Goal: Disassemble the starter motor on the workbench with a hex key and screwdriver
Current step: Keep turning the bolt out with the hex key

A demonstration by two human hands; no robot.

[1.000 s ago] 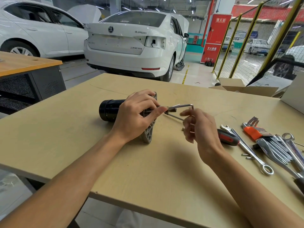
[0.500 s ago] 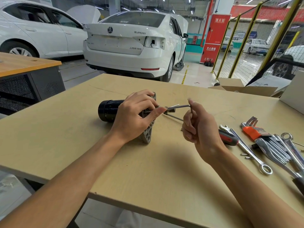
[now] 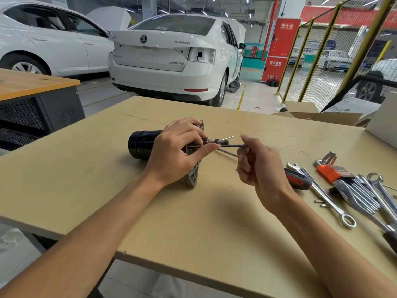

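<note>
Starter motor (image 3: 142, 144) lies crosswise (flange rightward), hex key (image 3: 231, 145) in line

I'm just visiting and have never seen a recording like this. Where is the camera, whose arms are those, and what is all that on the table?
There is no machine here: the camera sits on a person's head and looks forward and down, so both arms are that person's own. On the wooden workbench lies a starter motor, a black cylinder with a grey metal end bracket. The left hand grips it at the bracket end. The right hand holds a thin hex key whose tip points into the motor's end. To the right lie a screwdriver with a black and red handle, an orange holder of hex keys and several wrenches. White cars stand on the workshop floor behind.
</note>
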